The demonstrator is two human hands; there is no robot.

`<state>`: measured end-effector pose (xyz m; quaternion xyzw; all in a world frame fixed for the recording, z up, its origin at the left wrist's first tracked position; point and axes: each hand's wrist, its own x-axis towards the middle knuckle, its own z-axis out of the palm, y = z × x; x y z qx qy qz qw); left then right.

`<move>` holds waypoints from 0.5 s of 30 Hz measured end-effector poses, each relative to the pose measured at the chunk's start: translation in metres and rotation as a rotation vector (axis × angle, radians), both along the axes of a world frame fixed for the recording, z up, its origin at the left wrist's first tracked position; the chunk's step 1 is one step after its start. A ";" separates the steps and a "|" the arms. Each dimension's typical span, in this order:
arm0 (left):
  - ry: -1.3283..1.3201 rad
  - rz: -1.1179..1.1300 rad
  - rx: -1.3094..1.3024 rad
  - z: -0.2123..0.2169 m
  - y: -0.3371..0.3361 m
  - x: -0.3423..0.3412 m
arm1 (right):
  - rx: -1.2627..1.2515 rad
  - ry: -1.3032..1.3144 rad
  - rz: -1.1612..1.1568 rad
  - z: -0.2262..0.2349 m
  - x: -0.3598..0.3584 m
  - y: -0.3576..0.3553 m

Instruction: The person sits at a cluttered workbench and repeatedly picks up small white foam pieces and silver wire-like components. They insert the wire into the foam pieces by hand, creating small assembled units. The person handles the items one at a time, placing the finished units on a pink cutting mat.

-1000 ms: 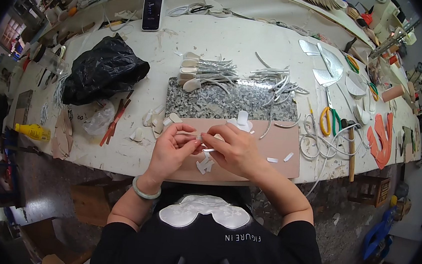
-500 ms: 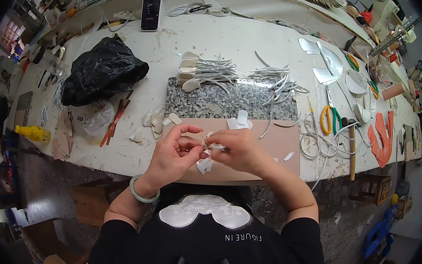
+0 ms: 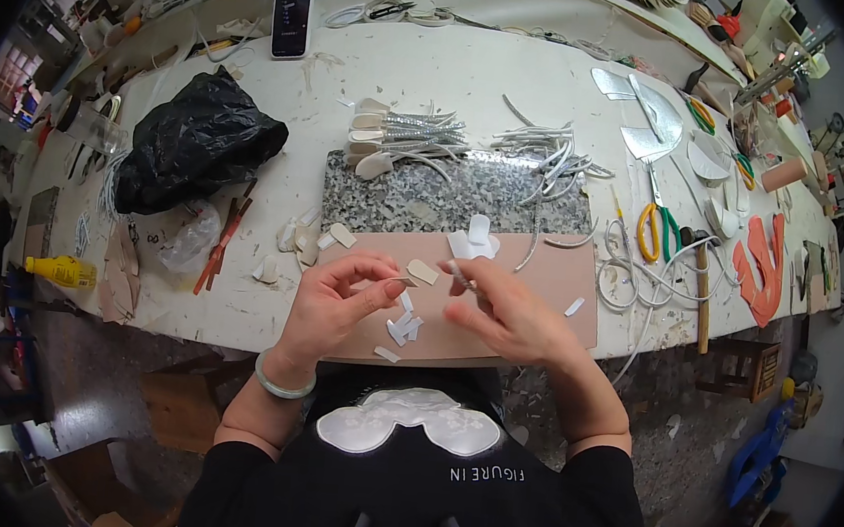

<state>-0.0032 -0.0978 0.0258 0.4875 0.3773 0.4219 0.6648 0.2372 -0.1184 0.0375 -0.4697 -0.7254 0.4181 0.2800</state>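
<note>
Right now my left hand (image 3: 330, 301) has thumb and index fingertip pinched together, with a small thin piece (image 3: 400, 281) caught between them above the pinkish board (image 3: 528, 318); my other left fingers curl loosely. On my right hand (image 3: 518, 317) the thumb stands apart from the fingers, leaving a moderate gap. Something greyish shows by those fingertips, but it is blurred and I cannot tell whether I have hold of it. A rounded cream tab (image 3: 422, 271) lies on the board between my two hands, near the left fingertips.

Closer to me, a little heap of white strips (image 3: 403, 330) sits on the board, with one short strip (image 3: 387, 355) near the front edge and another white strip (image 3: 574, 306) well off to the right. Past my right fingers are some white rounded pieces (image 3: 477, 236).

Just beyond the board is the speckled stone slab (image 3: 427, 204); along its far edge rest silver cords with cream ends (image 3: 398, 136) on the left and loose silver cords (image 3: 557, 160) on the right. More pale pieces (image 3: 299, 238) lie left of the board. Over on my right are scissors (image 3: 660, 232) and a hammer (image 3: 702, 308).
</note>
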 end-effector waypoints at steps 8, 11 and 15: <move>0.021 -0.182 -0.101 0.003 0.002 -0.007 | -0.183 0.284 -0.015 0.001 -0.004 -0.001; 0.007 -0.218 -0.195 0.006 0.004 -0.006 | -0.116 0.238 0.021 0.009 -0.003 0.001; 0.003 -0.262 -0.236 0.005 0.005 -0.006 | -0.107 0.218 0.034 0.010 -0.005 0.002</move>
